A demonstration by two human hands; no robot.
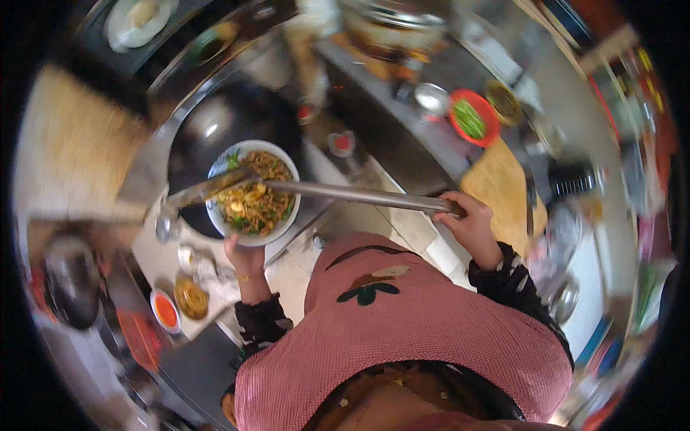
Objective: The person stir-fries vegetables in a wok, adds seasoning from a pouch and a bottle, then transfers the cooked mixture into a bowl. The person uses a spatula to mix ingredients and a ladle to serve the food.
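Observation:
My left hand (245, 258) grips the near rim of a white bowl with a blue pattern (289, 224). In the bowl is a heap of brown noodles (264, 212) with pieces of egg and green vegetable. My right hand (471, 221) is wrapped round the end of the long metal handle of a wok spatula (359, 195). The handle crosses over the bowl, and the spatula's blade is over its left part; whether it touches the food I cannot tell. Behind and partly beneath the bowl is a large dark wok (233, 118), its near part hidden by the bowl.
At the right, a red basin (483, 133) with green vegetables stands by a wooden cutting board (496, 190). A large metal pot (395, 29) is at the back. On the left are a bowl of red sauce (165, 311), a yellowish dish (191, 298) and a dark pan (72, 280).

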